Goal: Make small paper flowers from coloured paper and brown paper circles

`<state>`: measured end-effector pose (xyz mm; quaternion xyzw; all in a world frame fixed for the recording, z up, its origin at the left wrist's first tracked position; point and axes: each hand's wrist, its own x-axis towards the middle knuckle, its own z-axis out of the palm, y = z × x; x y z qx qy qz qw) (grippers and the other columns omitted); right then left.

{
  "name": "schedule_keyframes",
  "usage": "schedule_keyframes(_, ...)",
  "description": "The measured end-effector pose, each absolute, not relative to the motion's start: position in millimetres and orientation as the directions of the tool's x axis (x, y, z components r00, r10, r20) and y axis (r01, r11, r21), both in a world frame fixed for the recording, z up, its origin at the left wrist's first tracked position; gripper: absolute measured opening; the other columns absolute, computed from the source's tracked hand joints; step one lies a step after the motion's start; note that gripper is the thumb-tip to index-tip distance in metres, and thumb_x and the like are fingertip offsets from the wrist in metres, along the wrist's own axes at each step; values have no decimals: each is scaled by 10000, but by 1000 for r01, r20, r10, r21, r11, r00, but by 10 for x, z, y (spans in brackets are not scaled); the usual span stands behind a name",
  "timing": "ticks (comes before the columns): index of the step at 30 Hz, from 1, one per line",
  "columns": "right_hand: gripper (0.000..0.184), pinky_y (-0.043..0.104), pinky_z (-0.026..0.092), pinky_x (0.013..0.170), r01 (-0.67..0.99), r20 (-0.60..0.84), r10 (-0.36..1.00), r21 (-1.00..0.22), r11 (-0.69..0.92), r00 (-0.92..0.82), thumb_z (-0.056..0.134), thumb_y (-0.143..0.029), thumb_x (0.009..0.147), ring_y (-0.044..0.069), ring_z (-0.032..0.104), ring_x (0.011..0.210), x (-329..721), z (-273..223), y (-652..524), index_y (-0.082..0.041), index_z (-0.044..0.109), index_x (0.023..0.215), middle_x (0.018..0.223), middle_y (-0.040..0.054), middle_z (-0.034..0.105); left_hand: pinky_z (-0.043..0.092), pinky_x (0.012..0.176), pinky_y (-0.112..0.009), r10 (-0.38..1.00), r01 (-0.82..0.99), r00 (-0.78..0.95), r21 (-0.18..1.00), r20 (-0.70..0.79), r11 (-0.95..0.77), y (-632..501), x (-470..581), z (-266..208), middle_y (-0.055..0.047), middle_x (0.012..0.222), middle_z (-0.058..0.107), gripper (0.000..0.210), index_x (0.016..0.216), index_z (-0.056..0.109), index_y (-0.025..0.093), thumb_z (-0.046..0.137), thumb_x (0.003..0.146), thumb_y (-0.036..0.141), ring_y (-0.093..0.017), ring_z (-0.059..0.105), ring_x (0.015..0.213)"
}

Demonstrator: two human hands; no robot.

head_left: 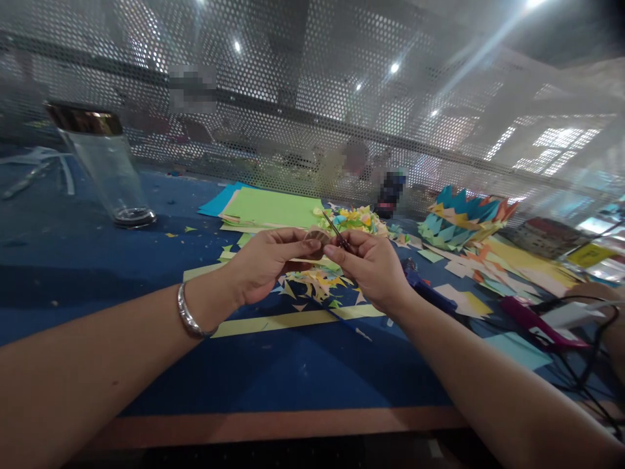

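Note:
Both hands meet in front of me, just above the blue table [273, 378]. Between the thumb and fingers of my left hand [266, 264] is a small round brownish roll [316, 240], which looks like tape. My right hand [371, 264] is closed around small dark scissors [338, 233], their thin tips pointing up and left; the fingers cover part of them. My right thumb is close to the roll's edge. Cut paper scraps [312, 286] lie beneath the hands, with a long yellow paper strip [273, 324] nearer to me.
A glass bottle [110, 176] stands at left. Behind my hands lies a stack of green paper [278, 207]. To the right are a blue tool [432, 290], a zigzag paper crown [454, 221], a purple box [537, 322] with cables, and another person's arm [608, 319]. Perforated metal screen [303, 111] behind.

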<state>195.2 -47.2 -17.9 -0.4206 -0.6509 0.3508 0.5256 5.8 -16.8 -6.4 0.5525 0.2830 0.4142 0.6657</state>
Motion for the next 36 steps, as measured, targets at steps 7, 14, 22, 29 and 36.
schedule_keyframes(7, 396, 242, 148, 420, 133, 320, 944, -935, 329, -83, 700, -548, 852, 52, 204, 445, 1939, -153, -487, -170, 623, 758, 514, -92, 284, 537, 797, -279, 894, -258, 433, 966, 117, -2, -148, 69, -54, -38, 833, 745, 190, 826, 752, 172, 827, 742, 325, -148, 694, 805)
schedule_keyframes(14, 439, 240, 123, 416, 94, 220, 968, -968, 231, -121, 669, -567, 874, 51, 197, 428, 1938, -118, -512, -155, 653, 722, 475, -86, 284, 530, 811, -274, 908, -291, 380, 955, 176, -64, -81, 30, -63, -47, 872, 753, 185, 890, 771, 174, 807, 761, 302, -156, 698, 843)
schedule_keyframes(22, 468, 239, 137, 421, 152, 213, 967, -960, 234, -142, 651, -601, 869, 56, 194, 436, 1967, -117, -507, -158, 643, 718, 475, -87, 291, 478, 737, -276, 888, -231, 436, 972, 146, -46, -112, 12, -19, -46, 870, 753, 177, 874, 777, 182, 806, 756, 311, -159, 683, 809)
schedule_keyframes(29, 468, 240, 138, 423, 197, 223, 962, -948, 252, -157, 641, -600, 876, 57, 195, 438, 1975, -99, -536, -172, 592, 692, 481, -88, 288, 441, 677, -266, 836, -160, 540, 987, 94, -7, -160, 14, -9, -42, 782, 749, 160, 847, 779, 188, 819, 744, 305, -157, 675, 766)
schedule_keyframes(36, 467, 240, 138, 424, 193, 229, 960, -947, 258, -161, 647, -573, 885, 52, 190, 437, 1968, -66, -556, -169, 575, 663, 479, -87, 291, 451, 676, -253, 802, -190, 588, 982, 102, 15, -121, 1, -15, -28, 757, 736, 136, 826, 775, 188, 819, 750, 292, -141, 666, 748)
